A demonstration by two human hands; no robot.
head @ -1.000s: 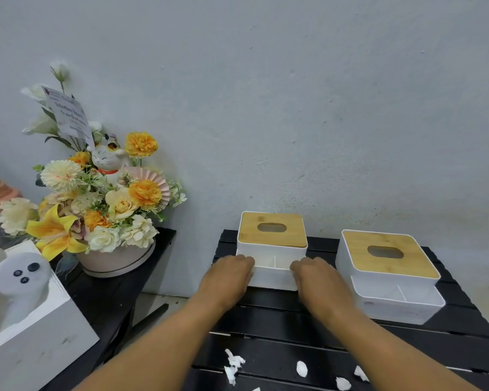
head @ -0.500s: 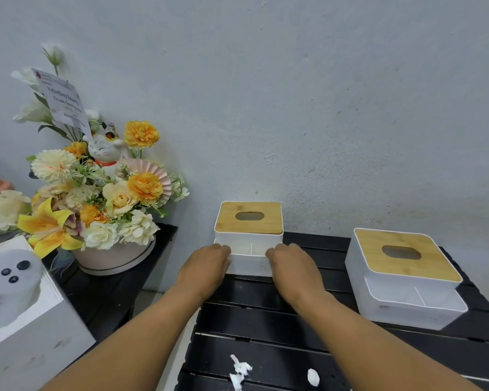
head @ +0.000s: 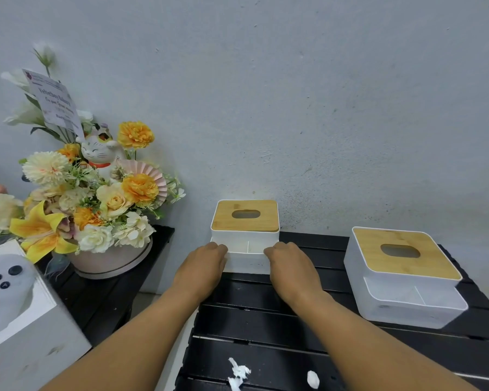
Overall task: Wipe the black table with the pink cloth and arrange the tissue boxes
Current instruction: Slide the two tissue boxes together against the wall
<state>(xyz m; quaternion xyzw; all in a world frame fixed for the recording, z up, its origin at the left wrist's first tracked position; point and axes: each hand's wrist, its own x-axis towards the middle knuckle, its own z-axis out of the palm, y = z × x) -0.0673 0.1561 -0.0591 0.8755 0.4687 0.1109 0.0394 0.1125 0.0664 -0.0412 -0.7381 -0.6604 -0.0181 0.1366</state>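
A white tissue box with a wooden lid (head: 244, 221) stands at the back left corner of the black slatted table (head: 268, 325), close to the wall. My left hand (head: 202, 268) grips its front left corner and my right hand (head: 290, 268) grips its front right corner. A second, larger tissue box with a wooden lid (head: 401, 275) sits at the right of the table, apart from both hands. No pink cloth is in view.
White paper scraps (head: 237, 372) lie near the table's front edge. To the left, a flower arrangement with a cat figurine (head: 88, 198) stands on a lower black table (head: 110, 294). A white box with a controller-like object (head: 9, 289) is at far left.
Both hands have pushed the left tissue box back and leftward toward the wall, into the table's back left corner. The right box stayed put.
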